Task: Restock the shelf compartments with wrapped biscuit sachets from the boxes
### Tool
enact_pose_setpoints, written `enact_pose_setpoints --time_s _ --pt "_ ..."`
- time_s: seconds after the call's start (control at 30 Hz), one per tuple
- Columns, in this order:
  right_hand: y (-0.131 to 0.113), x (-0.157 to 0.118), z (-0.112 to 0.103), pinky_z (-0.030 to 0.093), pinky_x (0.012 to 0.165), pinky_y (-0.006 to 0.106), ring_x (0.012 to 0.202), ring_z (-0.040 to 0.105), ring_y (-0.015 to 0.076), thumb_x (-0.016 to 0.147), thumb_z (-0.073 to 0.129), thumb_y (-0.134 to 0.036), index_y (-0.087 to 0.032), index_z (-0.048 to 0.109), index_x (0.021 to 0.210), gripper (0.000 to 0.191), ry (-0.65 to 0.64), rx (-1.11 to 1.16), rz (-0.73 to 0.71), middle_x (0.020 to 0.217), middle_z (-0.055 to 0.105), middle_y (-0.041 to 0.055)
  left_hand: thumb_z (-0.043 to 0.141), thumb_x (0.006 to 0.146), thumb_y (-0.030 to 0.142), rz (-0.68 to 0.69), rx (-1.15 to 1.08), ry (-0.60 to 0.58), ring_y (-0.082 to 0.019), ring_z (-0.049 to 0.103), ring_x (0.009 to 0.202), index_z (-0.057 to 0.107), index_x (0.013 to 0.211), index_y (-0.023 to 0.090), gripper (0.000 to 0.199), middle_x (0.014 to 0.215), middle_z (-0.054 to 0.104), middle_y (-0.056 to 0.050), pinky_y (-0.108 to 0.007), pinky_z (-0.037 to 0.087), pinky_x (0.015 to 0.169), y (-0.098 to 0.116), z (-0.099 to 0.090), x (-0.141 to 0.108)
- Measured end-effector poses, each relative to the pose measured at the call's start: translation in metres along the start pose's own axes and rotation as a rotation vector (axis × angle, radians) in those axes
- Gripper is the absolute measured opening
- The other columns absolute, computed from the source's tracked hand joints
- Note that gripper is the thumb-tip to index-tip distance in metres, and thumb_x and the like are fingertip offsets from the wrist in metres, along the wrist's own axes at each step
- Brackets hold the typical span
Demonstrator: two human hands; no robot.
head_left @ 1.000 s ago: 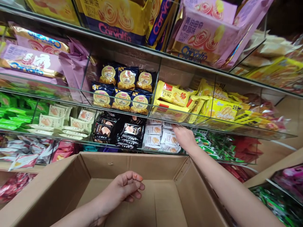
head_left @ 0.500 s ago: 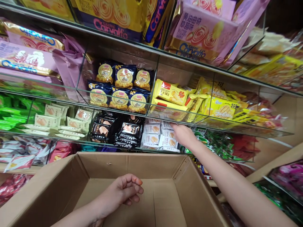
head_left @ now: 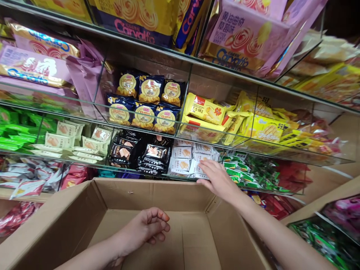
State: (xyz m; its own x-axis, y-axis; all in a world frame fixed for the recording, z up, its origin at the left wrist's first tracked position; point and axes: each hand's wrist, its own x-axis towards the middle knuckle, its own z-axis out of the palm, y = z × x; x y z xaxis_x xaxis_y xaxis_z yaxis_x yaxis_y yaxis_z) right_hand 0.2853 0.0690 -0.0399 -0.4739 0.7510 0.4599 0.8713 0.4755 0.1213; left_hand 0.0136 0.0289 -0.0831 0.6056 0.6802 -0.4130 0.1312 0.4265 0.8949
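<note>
My right hand [head_left: 218,180] is at the front of the lower glass shelf, fingers stretched out over white wrapped snack packets [head_left: 182,165]. Its fingertips overlap the nearest packet; whether they touch it or the glass edge, I cannot tell. Nothing shows in its grasp. Loosely curled and holding nothing, my left hand [head_left: 149,228] hangs above the inside of a cardboard box [head_left: 123,193], with gaps between thumb and fingers. The box's visible floor is bare. Black wrapped packets [head_left: 153,155] lie left of the white ones, and green-and-white packets [head_left: 239,168] lie to their right.
Glass dividers and a front pane [head_left: 140,125] edge the shelves. Above sit navy cookie packets [head_left: 146,114], yellow packets [head_left: 205,108] and large pink packs [head_left: 247,37]. Pale packets [head_left: 60,140] and green packets [head_left: 17,131] lie at the left. A wooden edge [head_left: 332,191] runs along the right.
My right hand has drawn back and down from among the white packets to the shelf's front edge, its fingers now in sight. My left hand has stayed nearly still.
</note>
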Motion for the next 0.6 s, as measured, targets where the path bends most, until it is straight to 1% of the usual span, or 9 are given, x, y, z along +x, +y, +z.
enact_pose_setpoints --time_s 0.13,0.2,0.3,0.37,0.4,0.47,0.5,0.53,0.6 --pt "0.006 0.001 0.014 0.038 0.083 0.04 0.107 0.04 0.0251 0.081 0.045 -0.032 -0.016 0.055 0.1 0.027 0.012 -0.008 0.037 0.114 0.05 0.011 0.057 0.07 0.032 -0.019 0.001 0.001 -0.008 0.052 0.063 0.046 0.084 0.015 0.025 0.081 0.057 -0.002 -0.019 0.032 0.056 -0.002 0.0 0.002" --pt "0.007 0.003 0.015 0.038 0.083 0.04 0.108 0.039 0.0252 0.081 0.044 -0.029 -0.016 0.056 0.096 0.023 0.012 -0.012 0.032 0.114 0.049 0.0113 0.057 0.07 0.032 -0.018 0.005 -0.008 -0.008 0.052 0.063 0.046 0.084 0.015 0.025 0.082 0.057 -0.002 -0.02 0.032 0.056 -0.004 0.0 0.002" --pt "-0.003 0.002 0.004 0.037 0.084 0.041 0.109 0.037 0.0263 0.08 0.046 -0.027 -0.016 0.055 0.098 0.023 0.028 -0.026 0.039 0.116 0.046 0.0132 0.057 0.07 0.032 -0.024 0.016 -0.006 -0.008 0.052 0.063 0.046 0.083 0.014 0.025 0.082 0.057 -0.003 -0.019 0.032 0.056 -0.005 -0.001 0.004" --pt "-0.019 -0.005 -0.009 0.04 0.08 0.039 0.102 0.043 0.0247 0.081 0.043 -0.026 -0.015 0.055 0.094 0.021 -0.01 -0.021 0.061 0.108 0.05 0.0134 0.057 0.07 0.032 -0.033 0.019 -0.004 -0.008 0.052 0.062 0.046 0.083 0.015 0.024 0.081 0.057 -0.002 -0.019 0.031 0.055 -0.006 -0.001 0.004" --pt "-0.029 -0.01 -0.014 0.041 0.077 0.037 0.095 0.047 0.0228 0.082 0.041 -0.025 -0.015 0.056 0.088 0.019 -0.064 -0.011 0.073 0.1 0.053 0.0122 0.057 0.07 0.032 -0.037 0.019 -0.006 -0.008 0.052 0.062 0.046 0.083 0.015 0.024 0.08 0.057 -0.002 -0.019 0.031 0.055 -0.006 -0.001 0.005" --pt "-0.051 -0.027 -0.019 0.044 0.069 0.033 0.078 0.053 0.0188 0.082 0.039 -0.022 -0.016 0.057 0.079 0.02 -0.247 0.026 0.078 0.083 0.057 0.0082 0.057 0.07 0.032 -0.037 0.016 -0.013 -0.008 0.051 0.062 0.046 0.083 0.015 0.024 0.079 0.057 -0.001 -0.019 0.031 0.055 -0.006 -0.002 0.006" --pt "-0.062 -0.037 -0.018 0.045 0.066 0.031 0.073 0.055 0.0181 0.081 0.042 -0.023 -0.016 0.057 0.077 0.017 -0.378 0.047 0.07 0.078 0.058 0.007 0.057 0.069 0.032 -0.036 0.014 -0.018 -0.008 0.052 0.062 0.046 0.083 0.015 0.024 0.079 0.056 -0.001 -0.019 0.031 0.055 -0.006 -0.002 0.006" --pt "-0.071 -0.048 -0.013 0.045 0.063 0.031 0.069 0.056 0.0183 0.077 0.047 -0.024 -0.016 0.059 0.077 0.014 -0.536 0.057 0.061 0.076 0.06 0.0069 0.057 0.069 0.032 -0.038 0.014 -0.019 -0.008 0.052 0.062 0.046 0.082 0.015 0.024 0.079 0.056 -0.001 -0.019 0.031 0.055 -0.006 -0.002 0.006" --pt "-0.084 -0.072 0.006 0.047 0.06 0.03 0.066 0.059 0.0207 0.067 0.059 -0.024 -0.013 0.062 0.077 0.015 -0.918 0.022 0.01 0.076 0.062 0.0096 0.057 0.07 0.033 -0.049 0.02 -0.02 -0.008 0.052 0.063 0.046 0.083 0.015 0.024 0.08 0.057 -0.002 -0.019 0.031 0.056 -0.005 -0.001 0.005"
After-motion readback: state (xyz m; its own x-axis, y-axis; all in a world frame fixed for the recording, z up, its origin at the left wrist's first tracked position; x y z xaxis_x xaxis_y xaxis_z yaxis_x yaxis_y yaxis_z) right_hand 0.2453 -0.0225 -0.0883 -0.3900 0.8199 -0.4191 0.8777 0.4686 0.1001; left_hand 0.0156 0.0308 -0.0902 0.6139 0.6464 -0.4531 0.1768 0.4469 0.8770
